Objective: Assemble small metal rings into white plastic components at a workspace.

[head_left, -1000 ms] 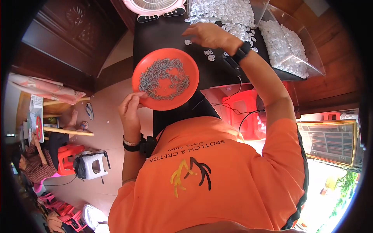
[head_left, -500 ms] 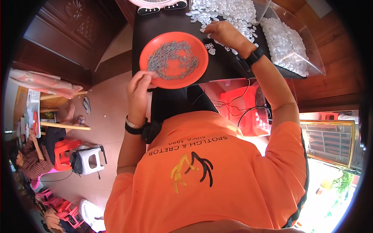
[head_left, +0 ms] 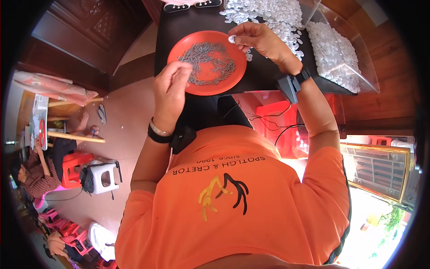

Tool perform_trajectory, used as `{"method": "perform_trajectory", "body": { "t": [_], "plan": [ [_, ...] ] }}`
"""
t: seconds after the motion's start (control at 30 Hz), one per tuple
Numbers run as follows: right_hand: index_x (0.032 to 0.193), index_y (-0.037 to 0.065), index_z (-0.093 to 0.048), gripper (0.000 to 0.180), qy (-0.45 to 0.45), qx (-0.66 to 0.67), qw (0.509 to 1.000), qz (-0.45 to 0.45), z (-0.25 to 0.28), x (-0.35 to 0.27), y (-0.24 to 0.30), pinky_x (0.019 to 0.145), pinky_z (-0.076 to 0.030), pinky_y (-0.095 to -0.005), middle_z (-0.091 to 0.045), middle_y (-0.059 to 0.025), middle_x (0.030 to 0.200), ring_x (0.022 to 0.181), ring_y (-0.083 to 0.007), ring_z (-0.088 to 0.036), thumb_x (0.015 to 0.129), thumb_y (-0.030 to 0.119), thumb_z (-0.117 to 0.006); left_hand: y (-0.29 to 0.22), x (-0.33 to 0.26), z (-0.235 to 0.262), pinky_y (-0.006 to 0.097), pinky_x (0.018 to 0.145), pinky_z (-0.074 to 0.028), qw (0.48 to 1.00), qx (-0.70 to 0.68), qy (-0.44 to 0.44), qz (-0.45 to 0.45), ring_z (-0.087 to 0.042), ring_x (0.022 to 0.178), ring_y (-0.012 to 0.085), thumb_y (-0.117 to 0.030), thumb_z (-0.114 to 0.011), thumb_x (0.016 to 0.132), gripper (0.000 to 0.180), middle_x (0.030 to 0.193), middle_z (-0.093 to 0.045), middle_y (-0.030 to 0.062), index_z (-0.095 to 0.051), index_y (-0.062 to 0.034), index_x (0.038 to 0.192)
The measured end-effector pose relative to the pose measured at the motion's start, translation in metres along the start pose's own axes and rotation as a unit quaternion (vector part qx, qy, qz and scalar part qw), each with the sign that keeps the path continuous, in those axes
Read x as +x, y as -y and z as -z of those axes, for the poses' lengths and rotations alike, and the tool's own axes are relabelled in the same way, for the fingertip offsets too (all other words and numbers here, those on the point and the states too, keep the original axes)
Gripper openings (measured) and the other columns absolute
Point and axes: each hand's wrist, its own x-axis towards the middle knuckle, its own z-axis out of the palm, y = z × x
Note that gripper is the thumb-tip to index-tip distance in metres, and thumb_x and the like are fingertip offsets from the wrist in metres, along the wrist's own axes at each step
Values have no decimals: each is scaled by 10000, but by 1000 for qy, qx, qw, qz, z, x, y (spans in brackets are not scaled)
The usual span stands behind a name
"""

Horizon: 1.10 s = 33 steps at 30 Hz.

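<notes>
An orange-red plate (head_left: 239, 74) sits on the dark table, with many small grey screw-like pieces (head_left: 210, 51) heaped in a rough ring on it. Over the plate's left rim is my left hand (head_left: 171, 89), its fingertips pinched together and slightly blurred. Whatever may be between those fingertips is too small to make out. My right hand (head_left: 264, 42) pinches a small white oval plastic piece (head_left: 232, 39) between thumb and finger, just above the plate's upper right rim. Loose white plastic pieces (head_left: 264, 11) of the same sort lie spread behind this hand.
A clear box (head_left: 333, 56) full of white pieces stands at the table's right. A pink object with black shoe-like feet (head_left: 192, 5) is at the far edge. Cables hang by a red stool (head_left: 268, 112) below. Another person (head_left: 40, 172) sits at far left.
My right hand has lifted a white piece from the pile and brought it left toward the plate. My left hand has left the rim, moving in over the grey pieces.
</notes>
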Motion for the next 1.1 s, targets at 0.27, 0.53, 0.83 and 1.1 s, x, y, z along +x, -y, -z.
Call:
{"method": "perform_trajectory", "body": {
  "t": [0.27,0.53,0.83,1.1],
  "plan": [
    [1115,2,-585,259,120,2,991,59,-44,-21,36,717,-497,-245,-640,-46,905,802,-106,-597,858,22,-600,5,15,-35,222,539,-396,995,22,89,-44,-484,593,76,-191,-480,932,185,707,-539,28,-540,-22,884],
    [1066,8,-609,209,67,23,997,35,-47,-21,23,721,-509,-232,-647,-33,851,772,-91,-606,858,23,-598,20,40,-19,239,569,-436,986,134,40,-91,-528,627,86,-164,-493,898,192,700,-569,31,-593,-6,852],
    [989,2,-628,142,56,107,992,27,-59,-30,20,687,-509,-226,-664,-56,831,760,-98,-620,850,32,-617,3,19,-17,211,579,-419,996,24,87,8,-537,678,65,-178,-517,902,180,756,-597,9,-612,-32,859],
    [945,11,-635,102,59,96,992,48,-69,-31,31,670,-510,-219,-649,-41,814,748,-91,-612,858,62,-632,7,7,-17,194,518,-364,982,-65,166,66,-488,614,56,-185,-513,905,164,676,-534,-3,-550,-54,812]
  ]
}}
